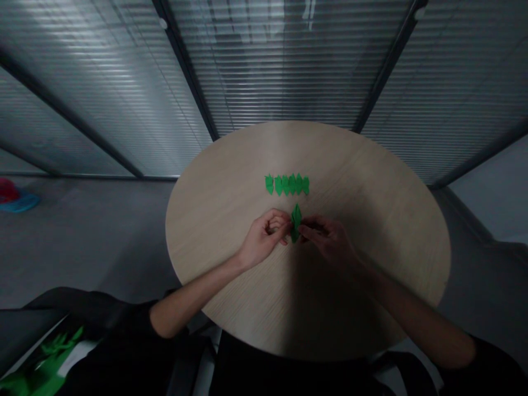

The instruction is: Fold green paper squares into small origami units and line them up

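Both of my hands hold a folded green paper piece [296, 223] up near the middle of a round light-wood table [355, 170]. My left hand [264, 237] pinches its left side between fingertips and thumb. My right hand [325, 239], darker in shadow, grips the opposite side. The paper looks like an origami shape with pointed ends. Just beyond my fingers, several similar green origami pieces [286, 185] stand packed side by side in a short row on the tabletop, untouched by either hand.
Slatted glass panels [289, 60] with dark frames stand behind the table. A grey floor surrounds it. A red and blue object [14, 198] lies on the floor at far left. Crumpled green material [49, 363] sits low at lower left, beside my dark sleeve.
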Tool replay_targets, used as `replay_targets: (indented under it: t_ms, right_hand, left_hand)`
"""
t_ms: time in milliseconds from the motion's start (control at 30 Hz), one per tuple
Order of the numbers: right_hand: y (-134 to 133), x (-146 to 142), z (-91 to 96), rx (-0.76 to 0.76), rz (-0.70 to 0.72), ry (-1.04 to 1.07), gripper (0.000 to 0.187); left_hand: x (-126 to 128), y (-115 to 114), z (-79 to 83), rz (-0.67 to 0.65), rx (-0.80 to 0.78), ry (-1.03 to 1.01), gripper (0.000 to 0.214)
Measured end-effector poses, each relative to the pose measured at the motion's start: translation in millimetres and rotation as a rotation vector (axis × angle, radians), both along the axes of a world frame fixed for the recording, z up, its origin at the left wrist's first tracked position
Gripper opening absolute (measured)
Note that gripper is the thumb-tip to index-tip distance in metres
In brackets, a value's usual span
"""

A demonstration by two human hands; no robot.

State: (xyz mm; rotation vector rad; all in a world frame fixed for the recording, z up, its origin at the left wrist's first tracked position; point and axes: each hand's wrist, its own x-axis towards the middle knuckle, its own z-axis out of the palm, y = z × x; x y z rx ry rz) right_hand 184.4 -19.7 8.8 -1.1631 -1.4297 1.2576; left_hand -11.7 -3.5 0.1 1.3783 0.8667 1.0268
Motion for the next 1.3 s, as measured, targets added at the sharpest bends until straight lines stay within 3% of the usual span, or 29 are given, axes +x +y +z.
replay_targets:
  t_ms: [233,467,733,1300]
  right_hand:
    - [-0.5,-1.3,-2.1,-0.046,0.007,0.087,0.028]
    - [-3.6,-4.2,-6.9,0.105,-0.137,-0.031,0.032]
    - [-6.3,-3.9,-8.5,0.182,-0.151,-0.1,0.025]
    - [-4.3,-3.9,-3.4,0.094,-0.106,-0.062,0.02]
  left_hand:
    - [-1.1,-0.2,0.6,-0.012,0.031,0.031,0.023]
    - [1.0,-3.9,2.1,0.028,0.089,0.099,0.022]
    - [2.4,-7.5,3.9,0.07,0.146,0.149,0.016]
    - [0.9,-7.7,2.5,0.107,0.185,0.225,0.017]
